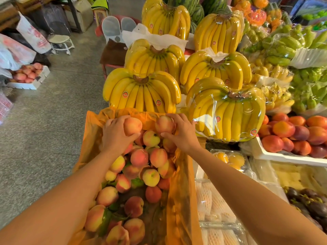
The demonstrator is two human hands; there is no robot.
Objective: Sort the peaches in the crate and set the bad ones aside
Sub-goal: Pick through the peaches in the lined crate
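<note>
While a white box (26,85) of pink fruit sits on the grey floor (53,129) far off to my left, both my arms reach into the peach crate straight ahead. The crate's walls are hidden under an orange plastic liner (91,138) that drapes over its sides.

My left grip (115,137) is curled round a peach (133,125) at the far end of the crate, thumb below and fingers over the top. This one is soft orange-pink with a paler cream patch.

Below and between my arms lies the pile of peaches (152,177). Most are creamy yellow with a rosy blush; a few near the middle are deep red-orange. Green leaves are tucked among them, and a dull brown bottom shows through towards the near end.

My right grip (184,134) wraps a second peach (163,124), level with the first and just beside it, thumb under it and fingers arched over the top. Its skin is pink-red with yellowish mottling. I cannot tell whether either held fruit is bruised.

Behind the crate, wrapped bunches of bananas (141,92) stand stacked on the tabletop. Further right, a white tray (283,157) holds glossy red-orange nectarines (283,129).
</note>
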